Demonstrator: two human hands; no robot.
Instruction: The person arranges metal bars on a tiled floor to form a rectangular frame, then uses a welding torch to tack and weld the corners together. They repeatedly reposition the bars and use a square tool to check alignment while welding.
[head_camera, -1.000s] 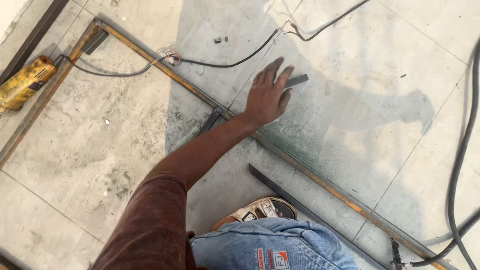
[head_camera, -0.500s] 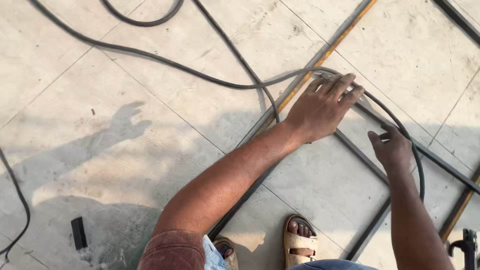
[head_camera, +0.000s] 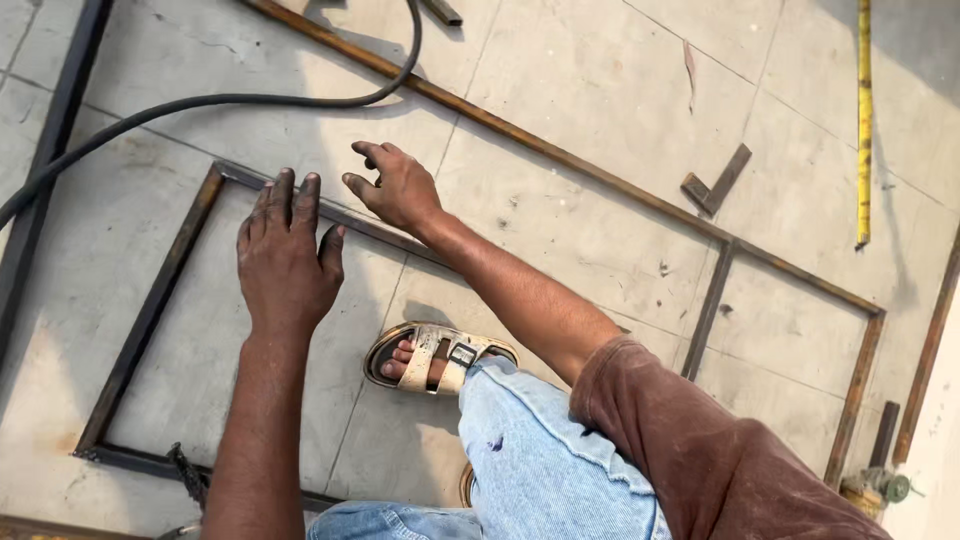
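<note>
Over the frame (head_camera: 190, 240), both hands (head_camera: 285, 260) spread

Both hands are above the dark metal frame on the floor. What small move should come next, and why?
Probably lower the left hand onto the frame's top bar: its fingertips are already at that bar, and the right hand, open, hovers just beyond it.

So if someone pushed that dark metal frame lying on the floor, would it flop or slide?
Probably it would slide as one stiff piece: the dark metal frame has straight bars joined at the corners. It looks heavy for its thinness, being steel-like bar. Lying flat on the tiled floor, it should not roll or tip.
</note>
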